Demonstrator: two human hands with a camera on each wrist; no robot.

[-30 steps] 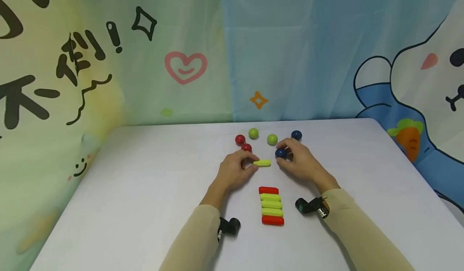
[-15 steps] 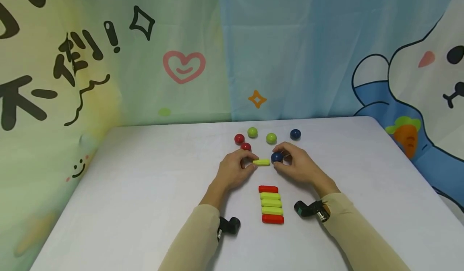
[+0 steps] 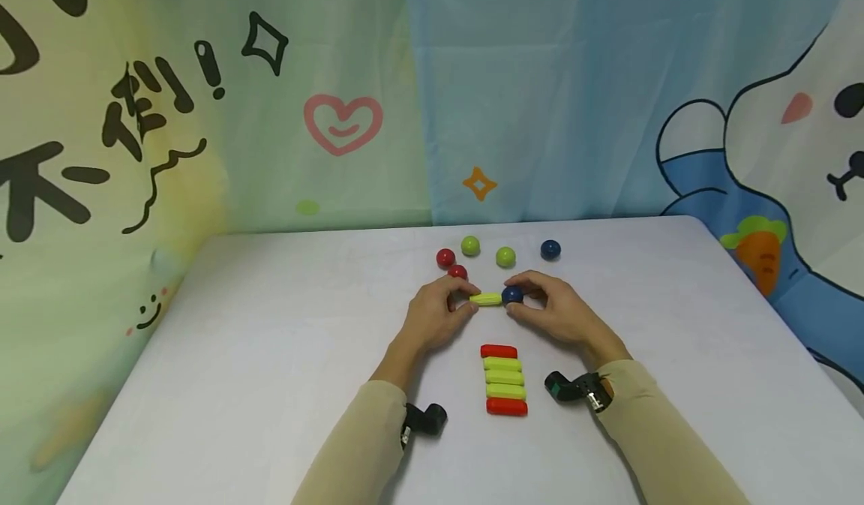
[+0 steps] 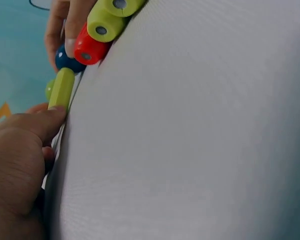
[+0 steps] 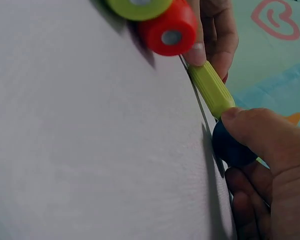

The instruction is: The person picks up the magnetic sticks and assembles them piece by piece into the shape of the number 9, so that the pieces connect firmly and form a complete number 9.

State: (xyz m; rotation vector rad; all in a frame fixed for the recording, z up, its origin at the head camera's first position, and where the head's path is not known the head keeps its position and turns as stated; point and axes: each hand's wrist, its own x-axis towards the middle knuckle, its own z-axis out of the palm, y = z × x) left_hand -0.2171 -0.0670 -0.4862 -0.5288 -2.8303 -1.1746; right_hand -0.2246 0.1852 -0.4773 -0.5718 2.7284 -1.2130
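My left hand point(image 3: 435, 314) pinches a yellow-green magnetic building rod point(image 3: 487, 299) by its left end, between thumb and fingers. From the other side, my right hand point(image 3: 559, 310) holds a dark blue ball point(image 3: 512, 295) in its fingertips. The ball meets the rod's free end; the right wrist view shows the blue ball point(image 5: 232, 145) against the ribbed rod point(image 5: 211, 90). Nearer the body lies a row of rods side by side, with a red rod point(image 3: 499, 351) at the far end, several yellow-green rods point(image 3: 505, 377) between, and another red rod point(image 3: 507, 407) closest.
Beyond the hands sit two red balls point(image 3: 445, 258), two green balls point(image 3: 470, 246) and a second blue ball point(image 3: 550, 250). They stand on a white table point(image 3: 290, 325) whose far edge meets a printed cloth backdrop point(image 3: 540, 115). Grey discs show on the row's rod ends in the wrist views.
My right hand has brought the blue ball leftward, away from the other blue ball, until it meets the rod's end. The left hand keeps its grip on the rod, almost unmoved.
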